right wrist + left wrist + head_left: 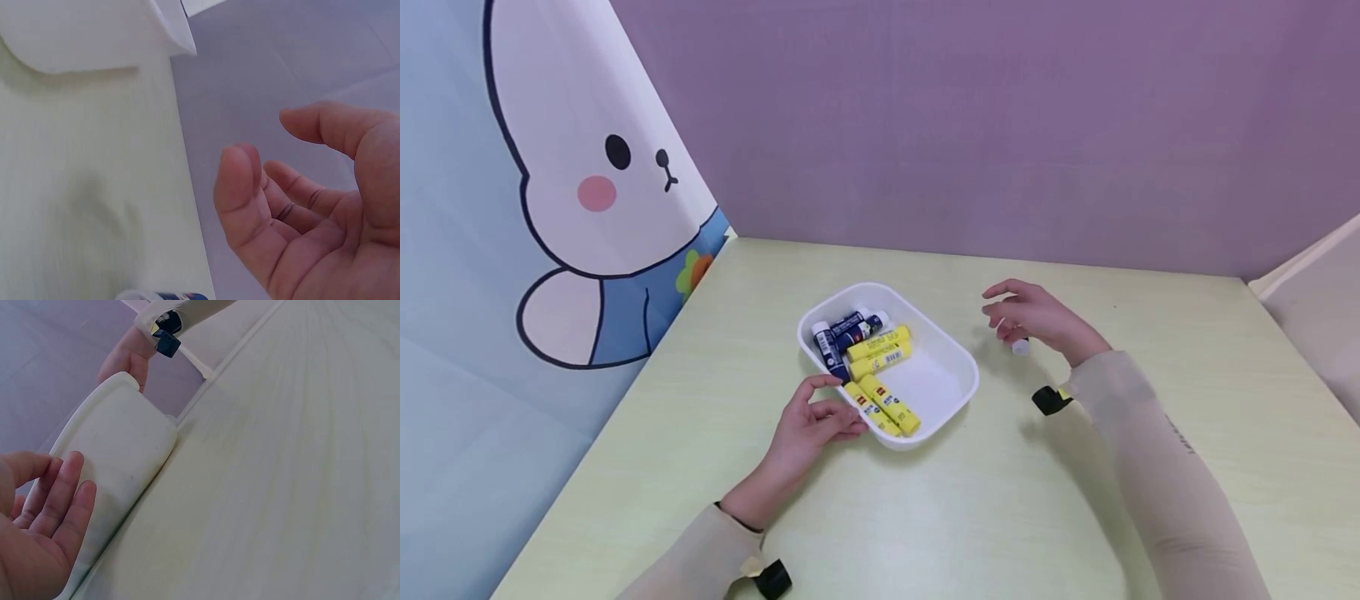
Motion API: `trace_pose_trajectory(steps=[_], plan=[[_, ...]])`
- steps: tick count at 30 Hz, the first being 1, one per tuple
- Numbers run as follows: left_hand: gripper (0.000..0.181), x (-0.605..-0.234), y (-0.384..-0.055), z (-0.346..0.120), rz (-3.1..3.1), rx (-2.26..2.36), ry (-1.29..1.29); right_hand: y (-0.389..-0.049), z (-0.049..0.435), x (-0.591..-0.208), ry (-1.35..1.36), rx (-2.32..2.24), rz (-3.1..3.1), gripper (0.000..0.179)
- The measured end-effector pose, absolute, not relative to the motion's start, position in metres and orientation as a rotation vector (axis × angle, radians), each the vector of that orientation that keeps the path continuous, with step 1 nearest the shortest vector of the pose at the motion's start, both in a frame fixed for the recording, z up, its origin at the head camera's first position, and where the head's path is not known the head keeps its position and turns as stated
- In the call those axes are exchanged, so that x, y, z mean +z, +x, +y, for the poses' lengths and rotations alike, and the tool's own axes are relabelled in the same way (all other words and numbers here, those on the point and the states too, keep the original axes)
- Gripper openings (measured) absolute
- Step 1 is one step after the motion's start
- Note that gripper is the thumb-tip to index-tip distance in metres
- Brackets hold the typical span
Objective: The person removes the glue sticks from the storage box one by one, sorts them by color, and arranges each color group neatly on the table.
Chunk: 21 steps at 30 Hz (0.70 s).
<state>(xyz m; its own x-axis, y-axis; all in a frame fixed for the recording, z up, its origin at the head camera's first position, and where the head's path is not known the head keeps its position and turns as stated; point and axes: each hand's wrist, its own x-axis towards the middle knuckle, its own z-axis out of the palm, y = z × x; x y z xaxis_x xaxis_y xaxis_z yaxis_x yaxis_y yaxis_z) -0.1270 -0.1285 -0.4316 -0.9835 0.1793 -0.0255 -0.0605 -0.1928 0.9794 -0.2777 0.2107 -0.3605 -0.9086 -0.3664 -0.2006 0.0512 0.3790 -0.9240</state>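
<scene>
A white plastic basin (943,379) stands mid-table, holding three dark blue glue sticks (830,352) with white ends and several yellow glue sticks (889,403). My left hand (808,429) holds the basin's near-left rim, its index finger reaching over the edge. In the left wrist view, other fingertips (84,490) lie along the outer wall. Right of the basin, my right hand (1033,317) is raised above the table with loosely bent fingers and nothing in its grasp. Below it lies another blue glue stick (178,296) with a white end (1020,347), partly hidden in the head view.
The pale wooden table (1000,517) runs back to a purple cloth backdrop (970,125). A blue cloth with a cartoon rabbit (580,208) hangs along the left side. At the far right stands a whitish panel (1322,308).
</scene>
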Motion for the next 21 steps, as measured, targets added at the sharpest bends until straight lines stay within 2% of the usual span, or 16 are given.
trace_pose_trajectory(steps=[14,21], plan=[[0.046,-0.431,-0.126,-0.128,1.88,2.31,0.111,-0.265,0.177,-0.355,-0.415,-1.449,2.237,0.042],[0.046,-0.43,-0.127,-0.127,1.876,2.318,0.12,-0.259,0.16,-0.352,-0.437,-1.372,2.208,0.043]])
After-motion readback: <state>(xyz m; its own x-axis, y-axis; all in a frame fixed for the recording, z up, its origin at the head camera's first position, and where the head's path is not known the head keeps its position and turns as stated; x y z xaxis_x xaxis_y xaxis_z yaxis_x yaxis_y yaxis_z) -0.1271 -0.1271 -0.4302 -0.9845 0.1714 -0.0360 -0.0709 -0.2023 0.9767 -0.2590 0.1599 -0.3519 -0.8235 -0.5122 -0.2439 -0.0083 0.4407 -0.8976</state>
